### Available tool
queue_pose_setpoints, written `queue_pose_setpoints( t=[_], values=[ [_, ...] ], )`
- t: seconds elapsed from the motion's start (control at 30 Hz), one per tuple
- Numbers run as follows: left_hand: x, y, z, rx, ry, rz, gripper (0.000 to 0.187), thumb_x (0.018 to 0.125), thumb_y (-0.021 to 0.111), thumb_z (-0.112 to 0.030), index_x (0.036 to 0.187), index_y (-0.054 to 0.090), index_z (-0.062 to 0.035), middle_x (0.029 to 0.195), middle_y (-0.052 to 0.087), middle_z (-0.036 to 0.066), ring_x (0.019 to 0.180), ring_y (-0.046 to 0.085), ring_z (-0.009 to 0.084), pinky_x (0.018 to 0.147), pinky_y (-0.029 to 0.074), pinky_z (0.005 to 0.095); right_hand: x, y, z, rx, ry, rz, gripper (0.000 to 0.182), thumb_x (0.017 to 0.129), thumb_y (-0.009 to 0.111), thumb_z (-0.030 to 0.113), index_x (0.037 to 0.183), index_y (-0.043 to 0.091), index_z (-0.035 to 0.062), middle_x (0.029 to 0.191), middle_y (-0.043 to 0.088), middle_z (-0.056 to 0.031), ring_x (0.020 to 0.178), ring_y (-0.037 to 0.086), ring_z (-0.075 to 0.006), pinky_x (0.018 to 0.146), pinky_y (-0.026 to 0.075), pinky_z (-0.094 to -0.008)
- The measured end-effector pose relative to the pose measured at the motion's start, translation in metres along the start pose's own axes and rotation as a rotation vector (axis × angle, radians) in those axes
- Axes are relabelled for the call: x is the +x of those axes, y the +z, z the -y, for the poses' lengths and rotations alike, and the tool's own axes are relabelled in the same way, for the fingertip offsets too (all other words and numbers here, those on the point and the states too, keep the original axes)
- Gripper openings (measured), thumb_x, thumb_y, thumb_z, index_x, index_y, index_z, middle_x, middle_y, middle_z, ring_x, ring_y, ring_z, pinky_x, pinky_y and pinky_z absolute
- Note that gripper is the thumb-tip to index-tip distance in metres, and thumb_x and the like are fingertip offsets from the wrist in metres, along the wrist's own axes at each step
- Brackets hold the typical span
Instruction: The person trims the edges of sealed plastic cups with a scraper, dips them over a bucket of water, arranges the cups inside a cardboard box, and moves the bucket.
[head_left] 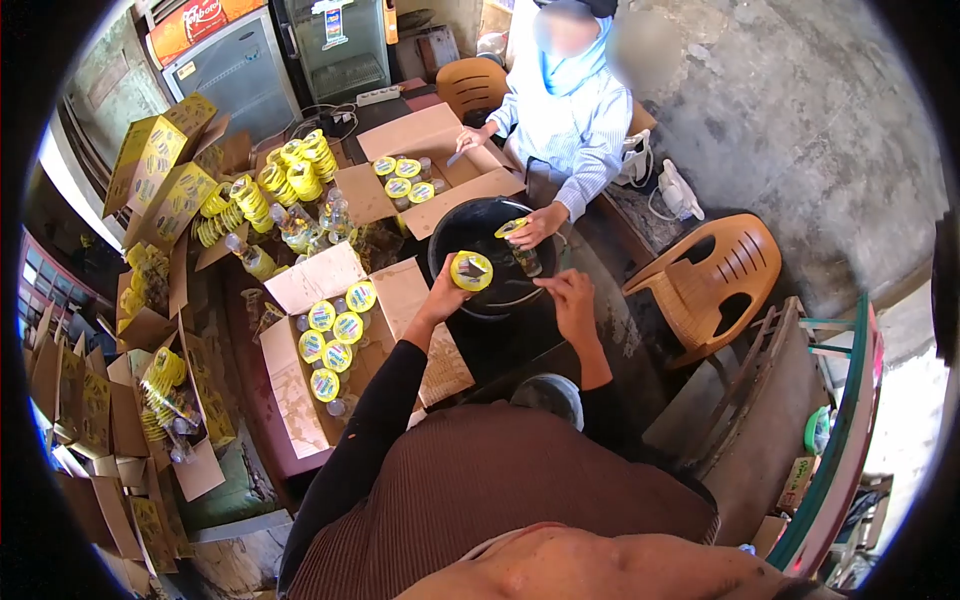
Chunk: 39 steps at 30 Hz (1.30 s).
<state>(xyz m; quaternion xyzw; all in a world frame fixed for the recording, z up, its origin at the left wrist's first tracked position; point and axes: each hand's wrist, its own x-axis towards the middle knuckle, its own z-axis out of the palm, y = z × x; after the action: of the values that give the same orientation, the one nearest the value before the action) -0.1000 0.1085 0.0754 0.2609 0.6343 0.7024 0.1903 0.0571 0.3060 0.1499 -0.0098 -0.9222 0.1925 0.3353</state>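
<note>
My left hand [443, 297] is wrapped round a cup with a yellow printed lid [471, 271], held over the left edge of a black bucket [440, 235]. To the right of the bucket is my right hand [572, 300], its fingers pinched together; a thin, small thing seems to stick out at the fingertips, too small to name. Between my hands and further off, a co-worker's hand [541, 226] holds a clear cup with dark contents [527, 262] and a yellow lid over the bucket. Nearest my left arm stands an open carton [290, 385] with several yellow-lidded cups [338, 356].
Another open carton [385, 140] with lidded cups is beside the co-worker [580, 120]. Stacked yellow lids [252, 203] and bottles lie at the left, near more cartons [160, 160]. An orange chair [710, 285] stands right; a grey bucket [549, 393] sits close to my body.
</note>
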Motion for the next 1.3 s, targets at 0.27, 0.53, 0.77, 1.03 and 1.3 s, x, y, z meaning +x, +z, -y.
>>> queue_pose_setpoints(
  t=[0.27,0.53,0.77,1.03,1.3],
  values=[
    [0.004,-0.002,0.009,-0.082,-0.047,-0.003,0.061,0.069,0.069,0.013,0.118,0.040,-0.0098,0.107,0.055,0.002,0.101,0.055,0.0130,0.084,0.049,0.0275,-0.104,0.036,-0.074,0.566,0.676,0.501,0.020,0.080,0.063,-0.002,0.098,0.069,0.0041,0.095,0.061,-0.0041,0.086,0.057,-0.0139,0.077,0.046,-0.0295],
    [0.004,0.003,-0.003,-0.150,0.002,-0.047,0.056,0.073,0.068,0.010,0.117,0.041,-0.0100,0.107,0.055,0.002,0.101,0.056,0.0136,0.086,0.049,0.0284,-0.155,0.134,-0.103,0.510,0.736,0.561,0.023,0.082,0.065,0.010,0.105,0.067,0.0097,0.099,0.066,-0.0141,0.088,0.063,-0.0255,0.076,0.048,-0.0362],
    [0.006,-0.001,-0.022,-0.221,0.028,-0.097,0.059,0.071,0.068,0.012,0.118,0.040,-0.0109,0.106,0.055,0.001,0.099,0.055,0.0120,0.081,0.048,0.0261,-0.118,0.120,-0.098,0.163,0.679,0.590,0.028,0.087,0.061,0.025,0.103,0.063,0.0017,0.090,0.065,-0.0118,0.082,0.063,-0.0233,0.071,0.049,-0.0333],
    [0.019,0.001,-0.033,-0.129,0.053,-0.085,0.057,0.070,0.072,0.005,0.117,0.043,-0.0068,0.108,0.057,0.004,0.103,0.054,0.0145,0.091,0.043,0.0289,-0.013,0.045,-0.023,1.044,0.741,0.552,0.021,0.092,0.056,0.020,0.095,0.061,0.0000,0.084,0.061,-0.0036,0.075,0.057,-0.0114,0.070,0.048,-0.0261],
    [0.032,0.010,-0.052,0.310,0.087,-0.067,0.057,0.068,0.077,-0.004,0.114,0.044,-0.0042,0.103,0.061,0.007,0.102,0.059,0.0192,0.088,0.046,0.0320,0.035,0.120,-0.020,1.583,1.001,0.214,0.018,0.094,0.051,0.015,0.105,0.056,0.0018,0.096,0.059,-0.0067,0.086,0.059,-0.0167,0.080,0.051,-0.0319]
  ],
)
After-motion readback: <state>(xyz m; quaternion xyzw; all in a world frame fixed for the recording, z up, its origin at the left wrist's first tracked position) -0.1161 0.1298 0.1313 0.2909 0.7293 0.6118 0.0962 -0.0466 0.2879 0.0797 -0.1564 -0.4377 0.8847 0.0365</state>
